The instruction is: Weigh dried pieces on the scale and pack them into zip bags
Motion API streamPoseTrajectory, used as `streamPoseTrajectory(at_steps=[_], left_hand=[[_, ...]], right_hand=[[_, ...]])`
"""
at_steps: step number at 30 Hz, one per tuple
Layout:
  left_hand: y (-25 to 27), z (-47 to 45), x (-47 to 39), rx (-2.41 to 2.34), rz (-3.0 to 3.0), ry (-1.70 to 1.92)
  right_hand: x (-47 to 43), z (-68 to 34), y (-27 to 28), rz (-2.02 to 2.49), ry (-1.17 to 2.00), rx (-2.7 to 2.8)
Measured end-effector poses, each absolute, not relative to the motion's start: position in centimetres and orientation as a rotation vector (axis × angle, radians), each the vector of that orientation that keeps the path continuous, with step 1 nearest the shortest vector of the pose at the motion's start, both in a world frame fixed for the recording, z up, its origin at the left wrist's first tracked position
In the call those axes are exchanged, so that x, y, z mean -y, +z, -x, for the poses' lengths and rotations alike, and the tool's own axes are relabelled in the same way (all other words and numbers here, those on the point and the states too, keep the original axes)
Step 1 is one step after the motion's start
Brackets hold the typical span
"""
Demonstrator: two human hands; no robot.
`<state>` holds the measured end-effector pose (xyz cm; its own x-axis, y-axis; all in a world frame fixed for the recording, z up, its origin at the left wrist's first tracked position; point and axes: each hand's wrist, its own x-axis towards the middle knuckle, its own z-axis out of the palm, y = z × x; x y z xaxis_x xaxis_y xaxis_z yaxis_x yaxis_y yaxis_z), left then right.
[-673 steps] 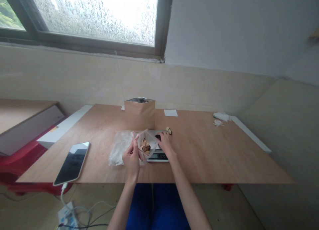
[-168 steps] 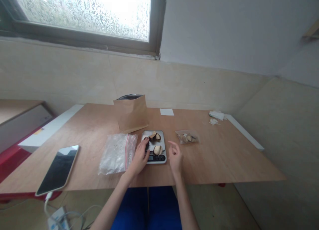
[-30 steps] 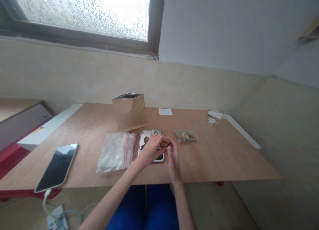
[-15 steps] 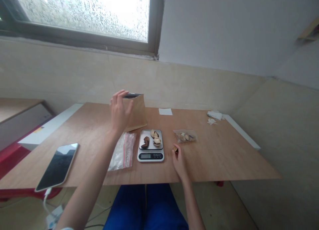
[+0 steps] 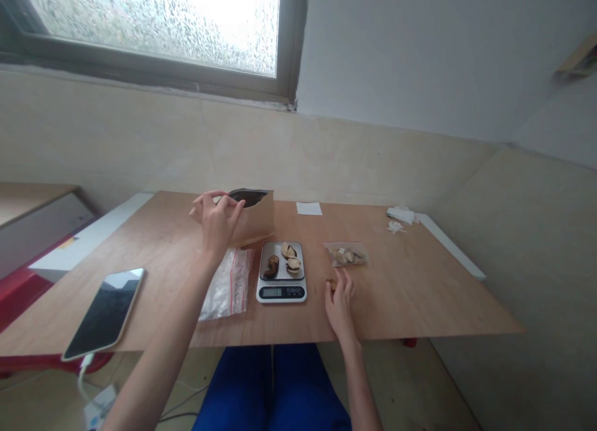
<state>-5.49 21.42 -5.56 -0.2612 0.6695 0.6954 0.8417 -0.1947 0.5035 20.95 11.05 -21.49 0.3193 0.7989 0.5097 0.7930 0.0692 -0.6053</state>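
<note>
My left hand (image 5: 217,222) is closed at the near top edge of a brown paper bag (image 5: 256,224), thumb and fingers pinching its rim. The bag stands upright with its dark mouth open; my hand hides its left side. My right hand (image 5: 340,303) rests low over the table, its fingers curled round a small brown piece (image 5: 332,283) that looks like dried mushroom. Between the hands stands a white kitchen scale (image 5: 282,293) with a few dried mushrooms (image 5: 293,265) on its plate. Its display is too small to read.
Clear zip bags (image 5: 227,288) lie left of the scale, and a small filled clear bag (image 5: 346,255) lies to its right. A phone (image 5: 105,316) with a cable is at the left edge. White paper (image 5: 308,208) and crumpled scraps (image 5: 402,215) lie at the back.
My left hand has lowered and closed on the paper bag's rim, and the bag's mouth now shows wider and lower. My right hand has shifted slightly right, still with the brown piece.
</note>
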Motion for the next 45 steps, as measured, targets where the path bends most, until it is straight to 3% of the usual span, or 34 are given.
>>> streamPoseTrajectory(at_steps=[7,12,20,39,45], left_hand=[[-7.8,4.0,-15.0,1.888,1.939,-1.552],[-9.5,4.4,-12.5,2.159,2.057,-1.621],[-10.0,4.9,-12.0,2.126,2.127,-1.742],[-10.6,4.3,-12.4,2.093,2.1,-1.826],[-10.5,4.3,-12.4,2.107,2.077,-1.837]], right_hand=[[-9.2,-14.8,-13.0,1.292,0.291,1.597],[-9.0,-10.6,-8.8,1.043,0.43,1.922],[-11.9,-7.5,-9.4,1.519,0.113,2.208],[-15.4,-6.0,-9.5,1.688,0.35,2.425],[-15.8,-5.5,-9.1,1.706,0.266,2.487]])
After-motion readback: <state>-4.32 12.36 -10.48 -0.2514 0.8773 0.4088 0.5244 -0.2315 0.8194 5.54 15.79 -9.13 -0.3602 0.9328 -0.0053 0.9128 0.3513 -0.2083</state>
